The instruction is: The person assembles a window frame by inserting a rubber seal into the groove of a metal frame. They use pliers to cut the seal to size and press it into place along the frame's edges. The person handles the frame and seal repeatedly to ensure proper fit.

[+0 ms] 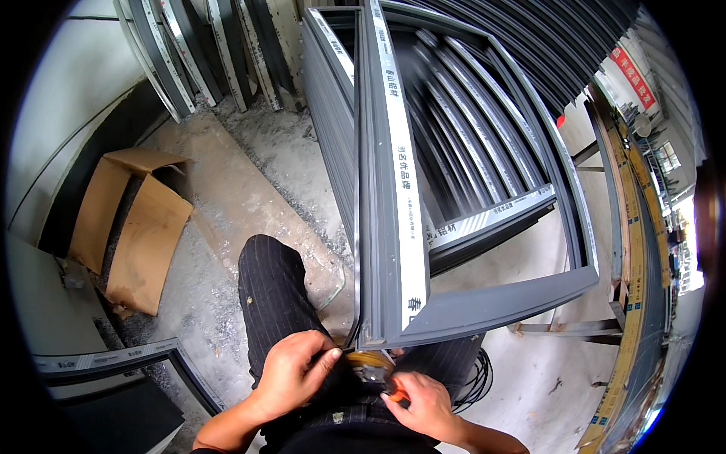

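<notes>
A large grey metal window frame with a white protective strip rests tilted on my lap, its near corner by my hands. My left hand pinches the end of a thin dark sealing strip that runs up the frame's left edge. My right hand grips an orange-handled tool whose head sits right at the frame's near corner, beside my left fingers. My legs wear dark pinstriped trousers.
A folded cardboard box lies on the dusty concrete floor at left. More grey frames lean against the back wall and stand behind the held frame. Another frame corner lies lower left. Black cable coils lie by my right leg.
</notes>
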`<action>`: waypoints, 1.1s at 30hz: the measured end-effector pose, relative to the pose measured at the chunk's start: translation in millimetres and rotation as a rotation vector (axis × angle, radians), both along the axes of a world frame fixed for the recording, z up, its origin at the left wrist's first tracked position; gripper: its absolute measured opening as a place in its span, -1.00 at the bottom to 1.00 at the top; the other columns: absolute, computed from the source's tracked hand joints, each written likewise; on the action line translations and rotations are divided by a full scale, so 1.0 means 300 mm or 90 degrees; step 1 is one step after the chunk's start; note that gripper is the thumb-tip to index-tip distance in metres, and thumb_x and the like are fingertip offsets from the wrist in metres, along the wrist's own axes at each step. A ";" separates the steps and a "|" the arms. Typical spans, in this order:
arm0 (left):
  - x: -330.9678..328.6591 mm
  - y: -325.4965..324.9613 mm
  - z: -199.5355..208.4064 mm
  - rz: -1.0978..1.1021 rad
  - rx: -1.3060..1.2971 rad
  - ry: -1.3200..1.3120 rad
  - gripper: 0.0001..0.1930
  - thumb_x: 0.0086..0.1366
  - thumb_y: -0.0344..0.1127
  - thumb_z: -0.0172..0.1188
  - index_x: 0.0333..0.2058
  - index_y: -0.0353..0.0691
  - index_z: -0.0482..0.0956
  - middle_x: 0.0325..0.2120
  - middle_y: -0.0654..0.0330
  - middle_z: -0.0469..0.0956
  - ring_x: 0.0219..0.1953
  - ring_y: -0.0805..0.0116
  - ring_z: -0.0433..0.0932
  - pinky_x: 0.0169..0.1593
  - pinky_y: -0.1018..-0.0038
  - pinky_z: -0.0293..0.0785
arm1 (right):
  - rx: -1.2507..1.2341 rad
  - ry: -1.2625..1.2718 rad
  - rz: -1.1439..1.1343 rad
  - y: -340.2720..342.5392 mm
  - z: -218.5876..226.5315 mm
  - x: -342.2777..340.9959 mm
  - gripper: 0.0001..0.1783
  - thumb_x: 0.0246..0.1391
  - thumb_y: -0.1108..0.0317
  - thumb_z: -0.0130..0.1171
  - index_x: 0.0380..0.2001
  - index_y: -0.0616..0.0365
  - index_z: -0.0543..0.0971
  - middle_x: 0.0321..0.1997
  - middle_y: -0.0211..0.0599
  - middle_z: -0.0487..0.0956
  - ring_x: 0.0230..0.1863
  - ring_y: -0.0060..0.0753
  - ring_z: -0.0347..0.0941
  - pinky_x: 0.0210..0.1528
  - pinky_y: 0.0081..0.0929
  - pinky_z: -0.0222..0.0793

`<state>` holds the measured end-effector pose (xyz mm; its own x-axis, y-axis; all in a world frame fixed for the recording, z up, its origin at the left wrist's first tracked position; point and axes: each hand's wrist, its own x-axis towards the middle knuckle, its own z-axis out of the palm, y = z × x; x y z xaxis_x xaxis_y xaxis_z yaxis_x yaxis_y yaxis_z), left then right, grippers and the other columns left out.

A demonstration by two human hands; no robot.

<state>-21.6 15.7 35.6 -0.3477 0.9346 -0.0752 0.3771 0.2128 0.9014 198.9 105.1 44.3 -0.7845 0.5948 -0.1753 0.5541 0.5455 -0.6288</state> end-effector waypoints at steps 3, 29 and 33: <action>0.016 -0.024 -0.023 0.012 -0.061 -0.299 -0.86 0.33 -0.35 0.14 -0.29 -0.33 0.48 -0.45 0.20 0.54 -0.35 0.49 0.52 -0.23 0.51 0.46 | 0.079 -0.124 0.022 -0.018 -0.048 0.148 -0.57 -0.12 0.07 0.33 -0.24 0.11 0.54 -0.37 -0.23 0.49 -0.29 -0.10 0.44 -0.21 -0.25 0.35; 0.071 0.078 -0.074 0.142 -0.009 -0.595 -0.74 0.37 -0.21 0.10 -0.18 -0.33 0.52 -0.40 0.28 0.56 -0.32 0.55 0.49 -0.19 0.57 0.42 | -0.306 0.332 -0.148 -0.072 -0.073 -0.054 -0.80 0.20 0.43 0.14 -0.18 0.32 0.45 -0.49 -0.37 0.51 -0.49 -0.61 0.43 -0.41 -0.64 0.38; 0.059 0.106 -0.075 0.111 -0.004 -0.568 -0.82 0.34 -0.26 0.15 -0.32 -0.28 0.53 -0.48 0.32 0.54 -0.45 0.59 0.44 -0.27 0.60 0.40 | -0.620 0.338 -0.104 -0.067 -0.092 -0.053 -0.78 0.32 0.36 -0.04 -0.13 0.31 0.47 -0.55 -0.43 0.41 -0.55 -0.68 0.28 -0.48 -0.74 0.22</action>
<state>-3.9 47.3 13.1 -0.2935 0.8730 -0.3896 -0.4988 0.2078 0.8414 183.0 85.0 16.7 -0.8233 0.4889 -0.2881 0.1088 -0.3623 -0.9257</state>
